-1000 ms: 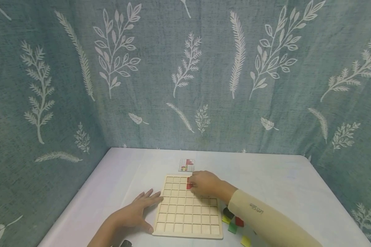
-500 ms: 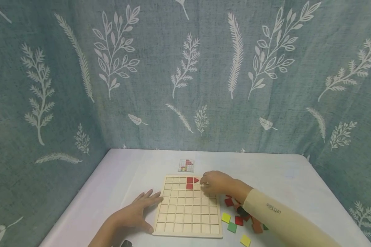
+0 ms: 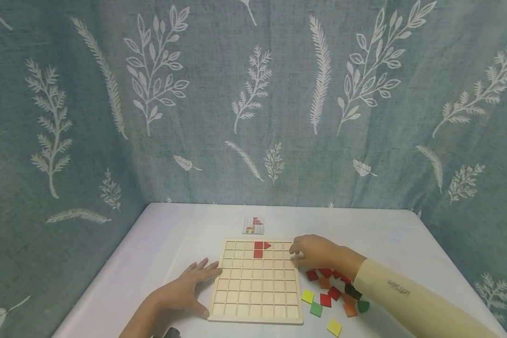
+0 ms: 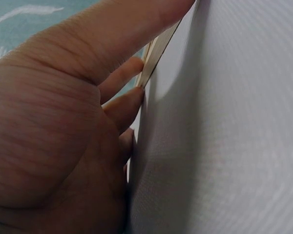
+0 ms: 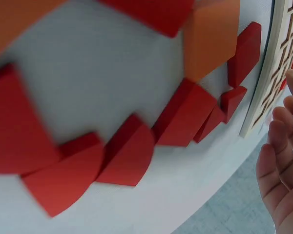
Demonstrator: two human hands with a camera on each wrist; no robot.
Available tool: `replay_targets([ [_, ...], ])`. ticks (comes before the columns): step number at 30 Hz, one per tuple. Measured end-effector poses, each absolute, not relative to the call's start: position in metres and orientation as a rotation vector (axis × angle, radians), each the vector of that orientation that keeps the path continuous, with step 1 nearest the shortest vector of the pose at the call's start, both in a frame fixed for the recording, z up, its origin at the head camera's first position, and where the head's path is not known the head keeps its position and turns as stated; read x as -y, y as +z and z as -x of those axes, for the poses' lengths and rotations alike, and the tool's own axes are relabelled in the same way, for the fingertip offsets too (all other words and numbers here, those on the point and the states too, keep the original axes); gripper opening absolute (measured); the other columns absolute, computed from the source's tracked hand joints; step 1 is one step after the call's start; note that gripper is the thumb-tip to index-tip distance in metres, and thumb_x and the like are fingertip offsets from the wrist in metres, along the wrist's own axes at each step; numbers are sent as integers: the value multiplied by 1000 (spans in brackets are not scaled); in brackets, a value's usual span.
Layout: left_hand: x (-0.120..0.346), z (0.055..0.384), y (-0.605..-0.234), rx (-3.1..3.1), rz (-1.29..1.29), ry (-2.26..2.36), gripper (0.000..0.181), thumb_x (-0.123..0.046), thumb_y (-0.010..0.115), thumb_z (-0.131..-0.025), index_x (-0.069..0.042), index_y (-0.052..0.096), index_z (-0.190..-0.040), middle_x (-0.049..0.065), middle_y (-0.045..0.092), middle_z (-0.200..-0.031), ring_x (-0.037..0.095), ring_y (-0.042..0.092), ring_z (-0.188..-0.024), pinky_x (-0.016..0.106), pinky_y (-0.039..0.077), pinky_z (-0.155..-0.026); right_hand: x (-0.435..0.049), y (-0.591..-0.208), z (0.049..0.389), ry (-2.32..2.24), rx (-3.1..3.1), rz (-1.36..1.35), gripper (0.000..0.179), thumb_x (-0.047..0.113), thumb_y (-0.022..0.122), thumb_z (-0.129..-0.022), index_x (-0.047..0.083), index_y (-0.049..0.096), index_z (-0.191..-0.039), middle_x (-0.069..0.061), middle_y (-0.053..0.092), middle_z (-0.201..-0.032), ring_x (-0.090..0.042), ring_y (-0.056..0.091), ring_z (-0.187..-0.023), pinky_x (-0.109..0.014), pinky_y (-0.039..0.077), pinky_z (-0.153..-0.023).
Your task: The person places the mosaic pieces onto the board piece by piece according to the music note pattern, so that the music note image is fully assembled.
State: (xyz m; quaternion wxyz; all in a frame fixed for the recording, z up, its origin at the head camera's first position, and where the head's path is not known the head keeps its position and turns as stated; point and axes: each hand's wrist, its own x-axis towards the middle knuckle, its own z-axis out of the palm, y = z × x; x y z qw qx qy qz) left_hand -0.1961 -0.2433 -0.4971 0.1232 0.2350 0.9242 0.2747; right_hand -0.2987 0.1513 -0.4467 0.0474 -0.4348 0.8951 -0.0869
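A square wooden grid board (image 3: 255, 297) lies on the white table. Two red square tiles (image 3: 258, 254) and a red triangle tile (image 3: 267, 245) sit in cells near its top edge. My left hand (image 3: 185, 290) is spread along the board's left side, thumb by the lower corner and fingertips touching the edge. My right hand (image 3: 317, 251) hovers at the board's upper right edge, fingers loosely bent. Nothing shows between those fingers in the right wrist view, where red rounded tiles (image 5: 129, 153) and an orange tile (image 5: 212, 39) lie on the table.
A small pattern card (image 3: 253, 225) lies beyond the board. Right of the board are scattered tiles: yellow (image 3: 334, 327), green (image 3: 316, 309), red (image 3: 326, 300) and orange (image 3: 349, 308). My right forearm passes over part of that pile. A leaf-patterned curtain (image 3: 295, 103) encloses the table.
My right hand has let go of the red triangle tile, now in its cell beside the red squares, and has moved right to the board's edge. The left hand has stayed put.
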Motion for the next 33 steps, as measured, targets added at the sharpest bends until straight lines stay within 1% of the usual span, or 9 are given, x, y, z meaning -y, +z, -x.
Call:
replay_targets([
  [6,244,197,-499,-2705,-665,791,113,-62,81,-52,-24,41,-150,3,27,-158,35,5,-147,59,0,-115,-162,-443,292,-216,-2755,1170,20,25,72,-87,15,74,-104,12,62,-90,-9,61,-88,-32,54,-82],
  [11,244,197,-501,-2703,-670,800,112,-62,81,-51,-24,42,-149,5,28,-158,37,6,-146,60,0,-114,-174,-447,287,-182,-2787,1092,20,29,74,-86,19,75,-104,15,62,-89,-7,61,-87,-32,54,-83],
  [14,245,197,-501,-2700,-681,809,111,-61,82,-52,-23,42,-149,6,28,-158,39,7,-146,61,0,-114,-183,-450,284,-201,-2798,1073,20,28,75,-85,20,75,-103,15,63,-90,-6,60,-86,-31,55,-82],
  [18,245,197,-502,-2697,-679,802,111,-61,82,-52,-23,42,-149,5,28,-158,37,7,-146,60,0,-114,-194,-451,280,-241,-2785,1053,19,24,77,-83,20,76,-101,16,63,-90,-5,58,-83,-28,56,-80],
  [24,244,196,-500,-2705,-653,788,112,-62,81,-51,-26,42,-149,4,28,-158,35,7,-147,59,0,-115,-207,-448,277,-252,-2735,1013,15,15,76,-82,22,76,-96,18,60,-86,-4,55,-80,-30,55,-81],
  [28,244,196,-500,-2710,-645,780,112,-62,81,-50,-26,42,-149,4,29,-158,34,7,-147,59,0,-115,-212,-448,276,-239,-2723,917,18,18,79,-79,25,76,-95,19,60,-86,-4,55,-81,-30,56,-80],
  [33,245,196,-500,-2711,-651,786,112,-62,81,-50,-25,42,-149,4,28,-158,34,6,-147,58,0,-115,-214,-449,276,-223,-2714,897,22,20,83,-75,25,76,-96,19,60,-87,-4,55,-79,-28,56,-77],
])
